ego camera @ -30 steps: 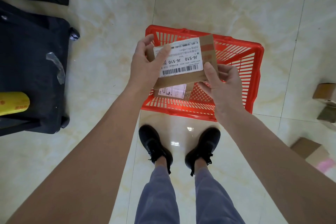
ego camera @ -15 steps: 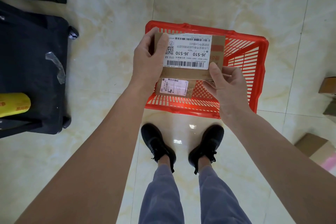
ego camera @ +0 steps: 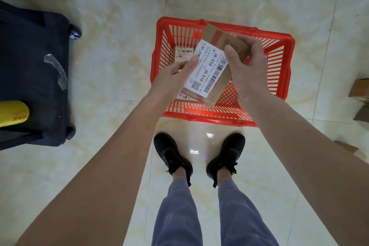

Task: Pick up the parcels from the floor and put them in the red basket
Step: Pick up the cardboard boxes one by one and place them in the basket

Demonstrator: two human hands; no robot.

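Observation:
I hold a brown cardboard parcel with a white label reading J6-S10 above the red basket. My left hand grips its near left edge. My right hand grips its far right end from above. The parcel lies turned lengthwise, its label facing up. Inside the basket lies another labelled parcel at the far left, and a further labelled parcel shows under the held one, mostly hidden.
A black wheeled case stands on the left with a yellow roll on it. Cardboard boxes lie on the tiled floor at the right edge, another near my right forearm. My feet stand just before the basket.
The parcel has been rotated from crosswise to lengthwise. My right hand moved from its near right corner up to its far end; my left hand slid down to its near left edge.

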